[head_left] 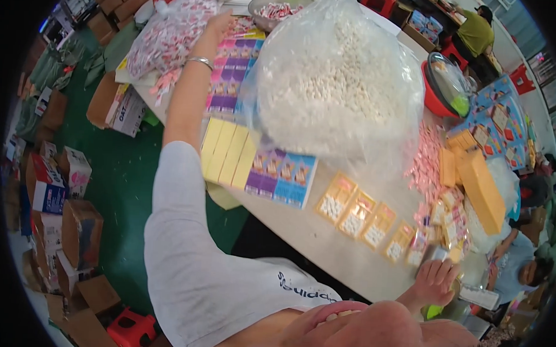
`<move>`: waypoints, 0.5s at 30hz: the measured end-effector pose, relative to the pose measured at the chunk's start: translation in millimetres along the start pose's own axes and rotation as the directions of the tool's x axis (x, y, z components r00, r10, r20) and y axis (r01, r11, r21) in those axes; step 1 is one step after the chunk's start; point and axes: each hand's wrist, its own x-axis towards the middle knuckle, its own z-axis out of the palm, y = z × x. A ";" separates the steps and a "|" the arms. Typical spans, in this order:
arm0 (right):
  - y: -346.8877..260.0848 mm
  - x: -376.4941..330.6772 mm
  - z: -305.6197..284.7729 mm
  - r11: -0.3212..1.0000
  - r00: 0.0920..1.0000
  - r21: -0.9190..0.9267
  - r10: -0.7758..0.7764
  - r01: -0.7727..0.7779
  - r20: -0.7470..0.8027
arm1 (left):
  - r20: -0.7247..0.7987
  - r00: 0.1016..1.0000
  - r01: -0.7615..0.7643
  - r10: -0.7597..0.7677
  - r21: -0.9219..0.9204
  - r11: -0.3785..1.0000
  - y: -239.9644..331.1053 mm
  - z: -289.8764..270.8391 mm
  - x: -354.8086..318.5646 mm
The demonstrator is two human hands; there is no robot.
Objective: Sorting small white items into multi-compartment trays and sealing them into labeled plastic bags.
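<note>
My left arm stretches to the far left of the table. My left hand is beside a clear bag of small red-and-white wrapped pieces, over loose ones; its fingers are too small and blurred to read. At the near right, my right hand has its fingers bent and pressed together beside a small grey block; whatever is in them is hidden. Left of it runs a slanting row of several yellow-edged clear packs with white pellets inside. A large clear bag of white pellets fills the middle.
Printed purple and blue card sheets lie by yellow strips. A steel bowl stands at the back. Pink pieces and orange-yellow boxes are at right. Co-workers sit beyond. Cartons crowd the green floor.
</note>
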 end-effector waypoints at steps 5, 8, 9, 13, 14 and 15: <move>63.2 86.7 -16.4 0.992 0.994 0.064 0.106 -0.106 0.000 | -0.085 0.975 0.220 -0.203 0.299 0.929 -95.1 77.3 104.2; 61.5 95.1 -24.5 0.996 0.992 -0.009 0.093 -0.094 -0.081 | -0.051 0.947 0.321 -0.318 0.216 0.922 -131.3 94.9 166.7; 59.1 92.3 -25.6 0.994 0.981 -0.093 0.043 -0.062 -0.187 | 0.054 0.953 0.299 -0.298 -0.014 0.954 -151.3 104.3 182.4; 53.7 70.4 -49.7 0.993 0.944 -0.122 -0.037 -0.004 -0.328 | 0.039 0.954 0.299 -0.297 -0.132 0.945 -142.5 68.9 251.2; 55.6 67.2 -51.8 0.991 0.919 -0.136 -0.046 -0.009 -0.392 | 0.043 0.950 0.313 -0.310 -0.136 0.940 -149.2 76.0 254.3; 58.8 65.1 -56.9 0.990 0.919 -0.140 -0.041 -0.016 -0.393 | 0.062 0.930 0.367 -0.363 -0.222 0.903 -150.3 79.0 254.1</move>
